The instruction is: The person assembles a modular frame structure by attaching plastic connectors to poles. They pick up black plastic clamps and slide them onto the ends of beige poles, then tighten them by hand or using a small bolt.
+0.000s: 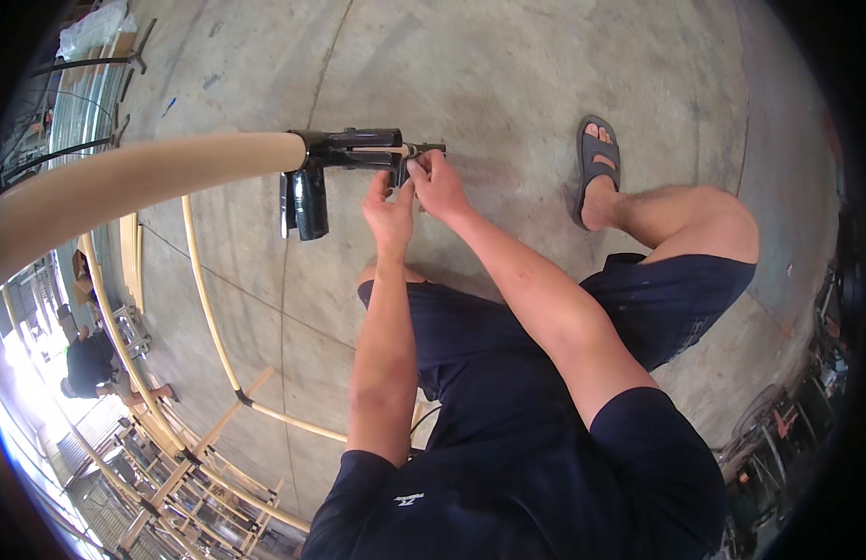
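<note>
A thick pale tan pole (162, 166) comes in from the left and ends in a black metal bracket (344, 140) made of tube-like pieces. One black tube (311, 203) points down toward me from the joint. My left hand (389, 219) is closed at the lower edge of the bracket's right end, fingertips on it and thumb raised toward my other hand. Beside it, my right hand (440, 187) is closed in a pinch at the bracket's end, next to a short dark piece that sticks out right. What lies between those fingertips is hidden.
Below the pole, a frame of thin tan poles (209, 308) with dark joints curves across the left. Another person (92, 364) is low at the far left. Long stacked material (97, 89) lies upper left. Dark clutter (788, 420) lines the right. My sandalled foot (598, 168) rests on concrete.
</note>
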`<act>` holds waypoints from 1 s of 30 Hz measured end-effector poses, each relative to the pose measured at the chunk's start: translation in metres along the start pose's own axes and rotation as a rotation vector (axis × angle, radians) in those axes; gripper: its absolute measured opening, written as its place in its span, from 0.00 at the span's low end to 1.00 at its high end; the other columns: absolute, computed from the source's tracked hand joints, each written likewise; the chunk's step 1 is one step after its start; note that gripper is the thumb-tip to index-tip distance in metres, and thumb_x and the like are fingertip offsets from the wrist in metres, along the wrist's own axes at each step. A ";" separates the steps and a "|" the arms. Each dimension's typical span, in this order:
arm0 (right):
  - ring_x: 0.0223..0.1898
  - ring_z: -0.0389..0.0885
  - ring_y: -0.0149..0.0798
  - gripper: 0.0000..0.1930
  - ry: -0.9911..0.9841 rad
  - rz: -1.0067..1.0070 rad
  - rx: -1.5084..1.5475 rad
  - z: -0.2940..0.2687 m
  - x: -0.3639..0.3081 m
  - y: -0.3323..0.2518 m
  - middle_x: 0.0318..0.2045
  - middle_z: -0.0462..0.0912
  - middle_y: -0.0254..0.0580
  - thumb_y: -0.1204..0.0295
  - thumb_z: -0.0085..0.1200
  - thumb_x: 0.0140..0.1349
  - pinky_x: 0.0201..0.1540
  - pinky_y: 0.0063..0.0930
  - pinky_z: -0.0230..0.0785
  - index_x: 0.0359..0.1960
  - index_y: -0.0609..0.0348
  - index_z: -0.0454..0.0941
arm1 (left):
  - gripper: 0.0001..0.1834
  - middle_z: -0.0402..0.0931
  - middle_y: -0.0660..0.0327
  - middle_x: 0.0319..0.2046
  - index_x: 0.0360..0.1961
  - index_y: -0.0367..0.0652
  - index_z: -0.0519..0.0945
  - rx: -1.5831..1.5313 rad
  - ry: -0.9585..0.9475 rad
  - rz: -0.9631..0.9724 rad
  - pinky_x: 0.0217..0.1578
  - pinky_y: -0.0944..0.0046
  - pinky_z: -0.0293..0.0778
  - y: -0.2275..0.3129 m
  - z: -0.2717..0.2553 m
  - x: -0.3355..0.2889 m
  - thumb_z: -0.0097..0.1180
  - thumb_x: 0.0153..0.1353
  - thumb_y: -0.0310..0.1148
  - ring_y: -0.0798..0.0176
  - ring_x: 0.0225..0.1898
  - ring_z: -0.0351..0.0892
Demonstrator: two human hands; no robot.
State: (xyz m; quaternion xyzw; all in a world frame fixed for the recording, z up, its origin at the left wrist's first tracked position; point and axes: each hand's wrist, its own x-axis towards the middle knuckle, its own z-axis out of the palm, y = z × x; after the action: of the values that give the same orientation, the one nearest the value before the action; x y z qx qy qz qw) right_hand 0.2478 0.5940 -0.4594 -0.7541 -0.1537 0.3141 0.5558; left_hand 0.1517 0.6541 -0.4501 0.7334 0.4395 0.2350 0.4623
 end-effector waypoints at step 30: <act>0.34 0.85 0.58 0.20 -0.071 0.145 0.158 0.002 -0.004 -0.008 0.34 0.84 0.61 0.58 0.42 0.74 0.37 0.52 0.76 0.38 0.65 0.76 | 0.25 0.85 0.53 0.44 0.59 0.32 0.77 -0.014 0.023 -0.006 0.42 0.65 0.77 0.005 0.001 -0.007 0.64 0.60 0.27 0.67 0.43 0.82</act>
State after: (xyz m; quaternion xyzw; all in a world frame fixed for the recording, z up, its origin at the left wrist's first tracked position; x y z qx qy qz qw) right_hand 0.2445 0.5956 -0.4507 -0.7056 -0.0933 0.3912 0.5834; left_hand 0.1511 0.6469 -0.4452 0.7261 0.4453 0.2449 0.4631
